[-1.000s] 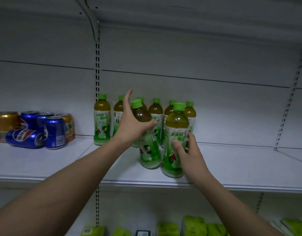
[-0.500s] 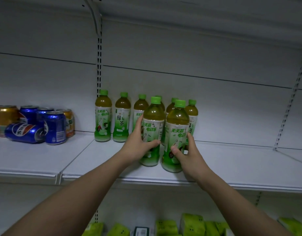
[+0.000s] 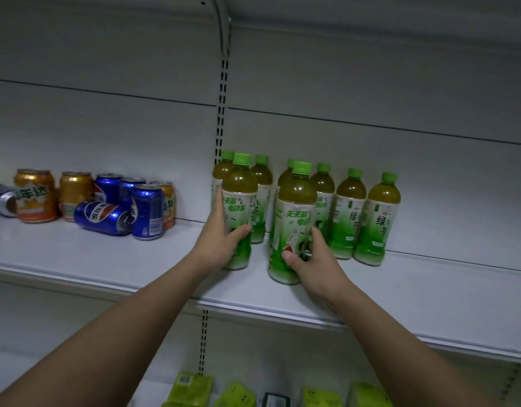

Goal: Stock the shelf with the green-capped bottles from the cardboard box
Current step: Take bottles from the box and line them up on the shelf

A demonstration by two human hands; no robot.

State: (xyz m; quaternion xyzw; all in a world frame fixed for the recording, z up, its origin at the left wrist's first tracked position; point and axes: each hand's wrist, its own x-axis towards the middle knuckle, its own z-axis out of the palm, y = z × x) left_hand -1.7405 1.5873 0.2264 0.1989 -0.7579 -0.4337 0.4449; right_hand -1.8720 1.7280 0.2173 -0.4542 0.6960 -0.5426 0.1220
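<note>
While each bottle stands upright on the shelf (image 3: 400, 292) ahead of the back row, the left hand (image 3: 221, 242) wraps the left bottle (image 3: 238, 201) and the right hand (image 3: 315, 259) clasps the right bottle (image 3: 294, 218), both seemingly resting on the board, so pushing straight back seats them

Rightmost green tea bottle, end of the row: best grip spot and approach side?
Grip the rightmost bottle around its labelled waist, coming from the front-right. It stands upright, the shelf to its right is bare, and a neighbouring bottle crowds its left. The narrow cap likely gives a weaker hold.
</note>
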